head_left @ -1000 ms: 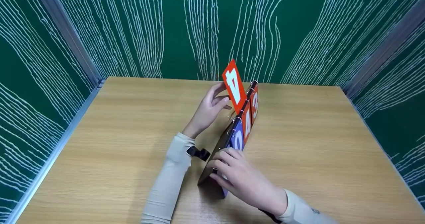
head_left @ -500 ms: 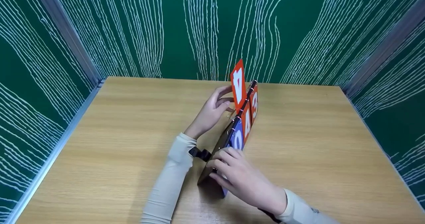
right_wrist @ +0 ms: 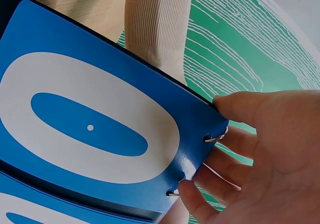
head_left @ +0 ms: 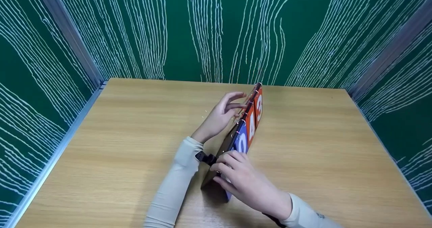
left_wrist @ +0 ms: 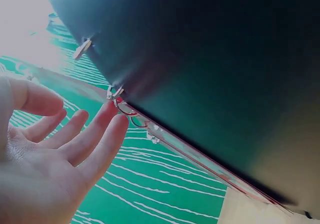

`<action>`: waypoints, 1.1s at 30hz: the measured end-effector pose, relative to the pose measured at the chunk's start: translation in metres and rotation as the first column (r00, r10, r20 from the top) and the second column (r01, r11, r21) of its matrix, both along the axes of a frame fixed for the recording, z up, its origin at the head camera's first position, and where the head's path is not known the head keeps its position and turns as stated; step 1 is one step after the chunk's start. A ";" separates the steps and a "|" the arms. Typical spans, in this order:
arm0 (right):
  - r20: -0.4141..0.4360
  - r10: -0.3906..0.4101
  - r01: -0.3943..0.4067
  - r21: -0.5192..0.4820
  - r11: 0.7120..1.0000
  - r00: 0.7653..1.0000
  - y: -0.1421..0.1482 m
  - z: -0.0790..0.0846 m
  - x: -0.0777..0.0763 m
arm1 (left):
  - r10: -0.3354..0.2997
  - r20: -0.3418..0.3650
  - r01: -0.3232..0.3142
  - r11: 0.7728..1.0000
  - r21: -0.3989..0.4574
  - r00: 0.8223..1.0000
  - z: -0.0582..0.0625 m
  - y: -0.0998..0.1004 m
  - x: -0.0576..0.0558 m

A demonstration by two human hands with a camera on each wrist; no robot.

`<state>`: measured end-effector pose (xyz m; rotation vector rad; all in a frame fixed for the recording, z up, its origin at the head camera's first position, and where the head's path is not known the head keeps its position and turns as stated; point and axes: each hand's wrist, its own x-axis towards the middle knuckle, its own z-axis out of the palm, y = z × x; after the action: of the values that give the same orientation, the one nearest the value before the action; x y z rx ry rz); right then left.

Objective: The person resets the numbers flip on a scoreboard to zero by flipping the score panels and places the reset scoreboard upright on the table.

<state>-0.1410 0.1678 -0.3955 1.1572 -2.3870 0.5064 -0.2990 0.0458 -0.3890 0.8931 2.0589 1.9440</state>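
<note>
Our right hand (head_left: 251, 182) pinches the flip board (head_left: 242, 141) (likely light, stiff) soundly by its near top end; our left hand (head_left: 217, 118), loosely spread, grips nothing.

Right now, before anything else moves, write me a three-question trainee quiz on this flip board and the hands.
1. In the head view, which digit is on the far red card: (a) 3, (b) 7 or (c) 9?
2. True or false: the left hand is farther forward than the right hand.
3. Fill in: the right hand grips the flip board beside a 0 card coloured ____.
Key: 1 a; 2 true; 3 blue.
</note>
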 end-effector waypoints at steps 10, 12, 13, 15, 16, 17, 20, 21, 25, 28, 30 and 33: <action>0.010 -0.006 0.006 0.009 1.000 1.000 0.001 0.000 0.000 | -0.023 0.009 0.023 0.998 -0.059 1.000 -0.003 0.004 0.001; 0.020 -0.009 0.008 0.013 1.000 1.000 0.001 0.001 0.000 | -0.025 -0.002 0.024 0.997 -0.079 1.000 -0.004 0.004 0.001; 0.024 -0.011 0.010 0.015 1.000 1.000 0.001 0.001 0.000 | -0.024 -0.006 0.024 0.996 -0.091 1.000 -0.004 0.004 0.001; 0.031 -0.014 0.013 0.020 1.000 0.999 0.001 0.001 0.001 | -0.024 -0.011 0.022 0.994 -0.109 1.000 -0.004 0.004 0.001; 0.032 -0.015 0.014 0.020 1.000 0.999 0.001 0.001 0.001 | -0.024 -0.010 0.022 0.993 -0.115 1.000 -0.004 0.004 0.001; 0.034 -0.017 0.017 0.023 1.000 0.999 0.001 0.001 0.001 | -0.026 -0.012 0.024 0.993 -0.119 1.000 -0.004 0.004 0.002; 0.033 -0.015 0.015 0.015 1.000 0.999 0.001 0.001 0.001 | -0.038 -0.016 0.036 0.991 -0.130 0.999 -0.004 0.004 0.002; 0.033 -0.014 0.013 0.012 1.000 0.999 0.001 0.001 0.001 | -0.043 -0.018 0.041 0.990 -0.135 0.999 -0.003 0.003 0.002; 0.031 -0.005 0.005 0.001 1.000 0.999 0.001 0.000 0.001 | -0.063 -0.015 0.060 0.986 -0.154 0.998 -0.002 0.003 0.002; 0.033 -0.002 0.002 0.002 1.000 0.999 0.001 0.000 0.001 | -0.077 -0.017 0.073 0.984 -0.162 0.997 -0.002 0.003 0.002; 0.037 -0.002 0.002 0.004 1.000 0.999 0.001 0.000 0.001 | -0.079 -0.017 0.075 0.982 -0.172 0.997 -0.002 0.002 0.002; 0.040 -0.003 0.003 0.007 1.000 0.999 0.001 0.000 0.001 | -0.083 -0.012 0.079 0.979 -0.186 0.997 -0.002 0.000 0.003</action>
<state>-0.1397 0.1690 -0.3955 1.1567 -2.4258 0.5259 -0.2962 0.0461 -0.3907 0.9410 2.1363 1.6769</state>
